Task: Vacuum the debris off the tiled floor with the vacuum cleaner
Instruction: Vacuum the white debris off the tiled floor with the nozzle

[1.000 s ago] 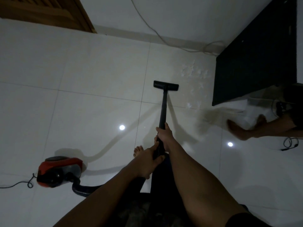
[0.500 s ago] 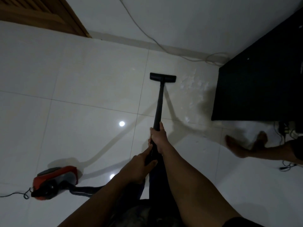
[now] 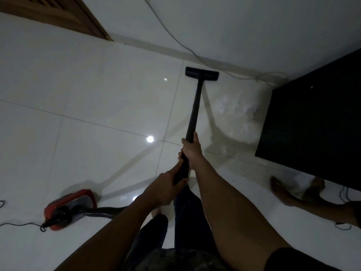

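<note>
I hold the black vacuum wand (image 3: 195,106) with both hands. My right hand (image 3: 192,151) grips the tube higher up. My left hand (image 3: 166,186) grips the ribbed handle end just below it. The flat black floor nozzle (image 3: 202,73) lies on the white tiled floor (image 3: 97,98) close to the far wall. Pale scattered debris (image 3: 234,106) lies on the tiles to the right of the wand, beside a black cabinet. The red and grey vacuum body (image 3: 70,208) sits on the floor at my lower left, its dark hose (image 3: 105,211) running toward me.
A black cabinet (image 3: 316,122) stands at the right. Another person's bare feet (image 3: 281,190) are on the floor in front of it. A pale cable (image 3: 175,39) runs down the wall to the baseboard. A wooden door (image 3: 54,14) is at upper left. A thin black cord (image 3: 19,224) trails from the vacuum.
The nozzle has slid forward across the tile toward the far wall, to the left of the debris. Both hands keep the same hold. The vacuum body trails behind at lower left.
</note>
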`<control>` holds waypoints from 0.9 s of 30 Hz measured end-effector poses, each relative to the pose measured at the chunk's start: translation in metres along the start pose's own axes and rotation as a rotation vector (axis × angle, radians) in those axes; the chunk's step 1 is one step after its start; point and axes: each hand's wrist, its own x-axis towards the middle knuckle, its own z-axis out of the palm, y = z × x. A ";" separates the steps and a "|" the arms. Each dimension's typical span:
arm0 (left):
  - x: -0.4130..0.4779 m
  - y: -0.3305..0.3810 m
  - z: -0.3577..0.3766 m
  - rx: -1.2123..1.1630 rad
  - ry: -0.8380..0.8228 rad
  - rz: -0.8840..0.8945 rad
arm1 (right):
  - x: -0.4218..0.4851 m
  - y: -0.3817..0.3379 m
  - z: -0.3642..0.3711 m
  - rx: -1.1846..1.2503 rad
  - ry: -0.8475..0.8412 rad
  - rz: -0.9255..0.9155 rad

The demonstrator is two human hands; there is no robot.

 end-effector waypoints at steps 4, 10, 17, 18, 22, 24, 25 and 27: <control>0.013 0.013 -0.006 0.006 0.002 0.025 | 0.009 -0.018 -0.004 -0.021 -0.003 -0.008; 0.010 0.019 -0.006 0.019 -0.008 0.026 | 0.006 -0.018 -0.005 -0.001 0.002 -0.031; -0.033 -0.011 0.018 0.042 -0.014 0.035 | -0.026 0.032 -0.003 0.029 0.016 -0.054; -0.040 -0.016 0.022 0.046 -0.012 0.037 | -0.032 0.041 -0.003 0.035 0.020 -0.056; -0.083 -0.035 0.040 0.042 -0.008 0.062 | -0.063 0.081 0.000 0.063 0.028 -0.078; -0.111 -0.046 0.050 0.036 -0.012 0.091 | -0.081 0.105 0.003 0.076 0.035 -0.103; -0.123 -0.053 0.055 0.034 -0.016 0.103 | -0.088 0.117 0.005 0.079 0.037 -0.115; -0.149 -0.072 0.066 0.049 -0.019 0.129 | -0.104 0.146 0.009 0.083 0.047 -0.132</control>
